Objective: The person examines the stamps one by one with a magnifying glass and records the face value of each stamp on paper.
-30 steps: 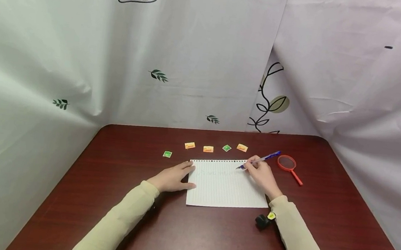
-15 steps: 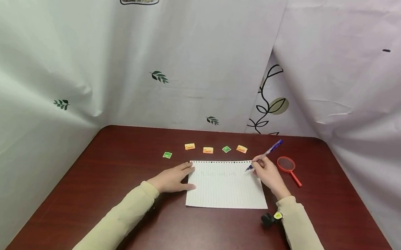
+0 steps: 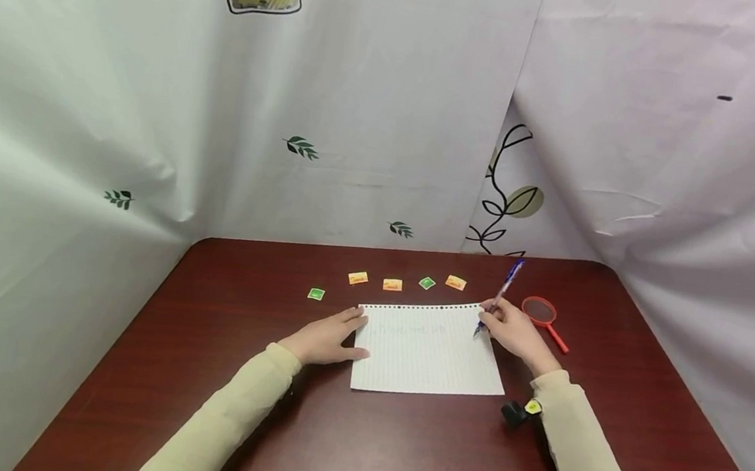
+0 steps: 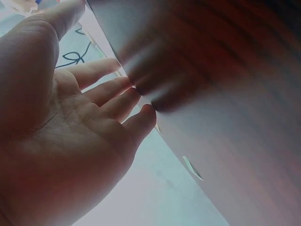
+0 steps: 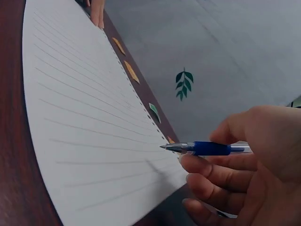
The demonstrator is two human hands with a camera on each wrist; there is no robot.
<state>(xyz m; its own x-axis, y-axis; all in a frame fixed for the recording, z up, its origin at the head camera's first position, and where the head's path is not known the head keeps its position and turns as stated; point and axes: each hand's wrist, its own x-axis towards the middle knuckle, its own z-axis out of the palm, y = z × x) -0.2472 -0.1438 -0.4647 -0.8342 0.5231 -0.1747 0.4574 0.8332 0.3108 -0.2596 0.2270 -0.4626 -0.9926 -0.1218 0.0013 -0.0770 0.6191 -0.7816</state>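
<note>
A lined sheet of paper point(image 3: 429, 366) with a row of punched holes along its far edge lies on the table. Faint handwriting point(image 3: 409, 329) runs across its upper part. My left hand point(image 3: 326, 338) rests at the sheet's left edge, fingers and thumb extended onto it; the left wrist view shows the palm side of this hand point(image 4: 80, 108). With thumb and fingers, my right hand point(image 3: 516, 332) pinches a blue pen point(image 3: 511, 274) at the sheet's upper right. In the right wrist view the tip of the pen point(image 5: 211, 148) appears slightly above the paper, its shadow below.
Orange slips point(image 3: 392, 285) and green slips point(image 3: 316, 294) lie in a loose row beyond the sheet. A red magnifying glass point(image 3: 540, 310) lies right of my right hand. White patterned cloth point(image 3: 378, 111) hangs behind the dark red table point(image 3: 367, 452).
My right hand has moved rightward across the sheet with the pen, which now stands steeper. The left hand keeps its place on the paper's left edge.
</note>
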